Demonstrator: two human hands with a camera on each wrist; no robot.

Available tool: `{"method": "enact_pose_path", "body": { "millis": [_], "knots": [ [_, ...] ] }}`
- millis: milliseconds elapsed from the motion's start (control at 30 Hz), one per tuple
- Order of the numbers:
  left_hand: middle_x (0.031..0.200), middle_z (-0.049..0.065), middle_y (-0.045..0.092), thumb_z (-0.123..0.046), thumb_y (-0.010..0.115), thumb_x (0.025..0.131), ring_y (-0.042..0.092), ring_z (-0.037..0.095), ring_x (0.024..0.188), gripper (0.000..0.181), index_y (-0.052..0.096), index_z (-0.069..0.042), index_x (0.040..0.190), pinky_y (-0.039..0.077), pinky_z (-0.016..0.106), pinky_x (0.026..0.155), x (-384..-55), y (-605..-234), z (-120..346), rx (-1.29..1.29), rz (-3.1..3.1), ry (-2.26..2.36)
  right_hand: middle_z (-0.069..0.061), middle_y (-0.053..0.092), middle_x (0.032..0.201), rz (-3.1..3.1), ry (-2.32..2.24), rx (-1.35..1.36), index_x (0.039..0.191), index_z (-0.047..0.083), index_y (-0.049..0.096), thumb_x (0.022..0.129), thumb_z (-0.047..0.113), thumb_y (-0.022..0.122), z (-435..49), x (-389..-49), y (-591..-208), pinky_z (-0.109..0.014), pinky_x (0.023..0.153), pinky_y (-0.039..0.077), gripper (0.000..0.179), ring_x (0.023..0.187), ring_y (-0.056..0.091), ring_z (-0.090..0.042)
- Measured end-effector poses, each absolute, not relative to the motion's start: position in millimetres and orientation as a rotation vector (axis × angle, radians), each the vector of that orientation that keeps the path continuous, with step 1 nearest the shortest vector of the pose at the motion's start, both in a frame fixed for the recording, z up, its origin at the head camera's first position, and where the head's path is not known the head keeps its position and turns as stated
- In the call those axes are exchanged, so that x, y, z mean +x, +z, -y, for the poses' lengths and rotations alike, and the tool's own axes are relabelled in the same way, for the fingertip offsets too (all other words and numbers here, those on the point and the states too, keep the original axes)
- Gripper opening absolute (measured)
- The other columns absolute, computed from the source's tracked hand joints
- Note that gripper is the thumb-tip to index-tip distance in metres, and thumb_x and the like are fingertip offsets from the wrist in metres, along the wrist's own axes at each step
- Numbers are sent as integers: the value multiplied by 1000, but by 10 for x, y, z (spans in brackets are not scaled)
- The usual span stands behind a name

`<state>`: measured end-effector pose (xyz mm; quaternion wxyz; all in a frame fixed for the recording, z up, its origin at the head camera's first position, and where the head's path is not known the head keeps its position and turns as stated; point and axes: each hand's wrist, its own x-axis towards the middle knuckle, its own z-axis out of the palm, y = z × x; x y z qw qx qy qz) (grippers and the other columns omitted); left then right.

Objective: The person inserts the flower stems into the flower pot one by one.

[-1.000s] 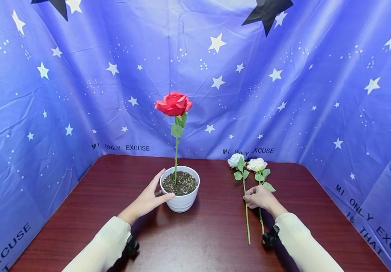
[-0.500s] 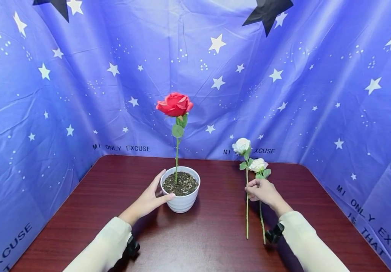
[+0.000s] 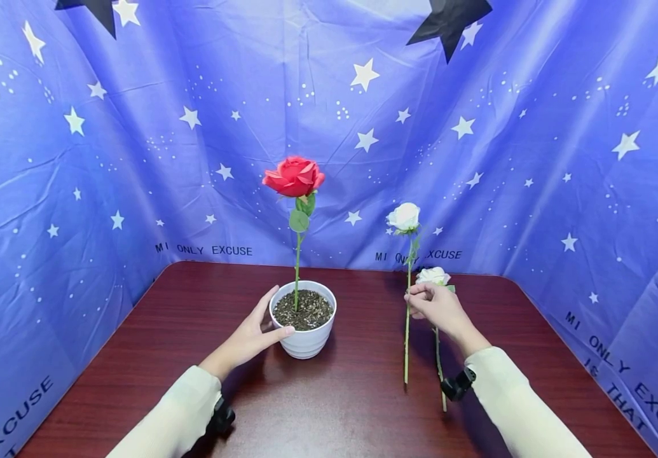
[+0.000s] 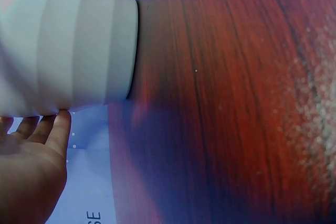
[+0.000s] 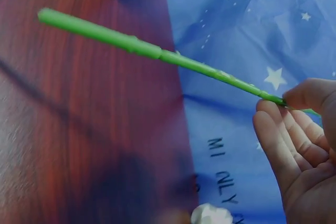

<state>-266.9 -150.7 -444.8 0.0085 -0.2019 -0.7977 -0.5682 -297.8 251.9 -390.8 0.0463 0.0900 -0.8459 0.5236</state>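
Observation:
A white ribbed flower pot [image 3: 307, 343] filled with dark soil stands on the table, a red rose [image 3: 294, 177] upright in it. My left hand [image 3: 248, 335] rests against the pot's left side, fingers and thumb spread and fairly straight; in the left wrist view, its fingertips touch the pot wall [image 4: 68, 45]. Between thumb and fingers, my right hand [image 3: 442, 312] pinches the stem of a white rose [image 3: 404, 217], held upright with the bloom on top. The right wrist view shows the bare green stem [image 5: 105, 34] sticking out past the fingers. A second white rose [image 3: 433, 275] lies beneath the right hand, partly covered.
The dark red wooden table [image 3: 351, 407] carries the pot and flowers. A blue cloth [image 3: 329, 114] printed with stars and lettering hangs at the back and both sides. Black wrist cameras sit under each sleeve.
My right hand has lifted one white rose off the table and tilted it upright, its bloom rising. The left hand, the pot and the red rose have stayed put.

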Motion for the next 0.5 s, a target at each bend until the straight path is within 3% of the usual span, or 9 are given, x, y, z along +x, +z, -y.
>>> {"method": "enact_pose_path", "body": {
  "millis": [167, 400, 500],
  "knots": [
    [162, 15, 24, -24, 76, 91, 37, 36, 140, 93, 15, -17, 161, 34, 53, 113, -2668, -4450, 1508, -638, 2486, -1781, -17, 72, 90, 2514, 1570, 364, 109, -11, 59, 95, 6, 67, -2433, -2984, -3794, -41, 71, 61, 23, 73, 70, -22],
    [163, 14, 22, -22, 76, 91, 35, 38, 141, 94, 14, -17, 161, 33, 52, 113, -2663, -4431, 1509, -651, 2467, -1812, -19, 73, 95, 2422, 1559, 486, 112, -10, 61, 95, 8, 69, -2279, -2973, -3614, -32, 69, 61, 26, 75, 72, -22],
    [163, 15, 22, -22, 76, 91, 34, 39, 141, 94, 14, -17, 162, 33, 52, 114, -2664, -4432, 1515, -650, 2464, -1819, -21, 72, 96, 2402, 1562, 521, 113, -10, 60, 96, 10, 70, -2207, -2964, -3541, -36, 71, 61, 28, 77, 72, -25]
  ]
}}
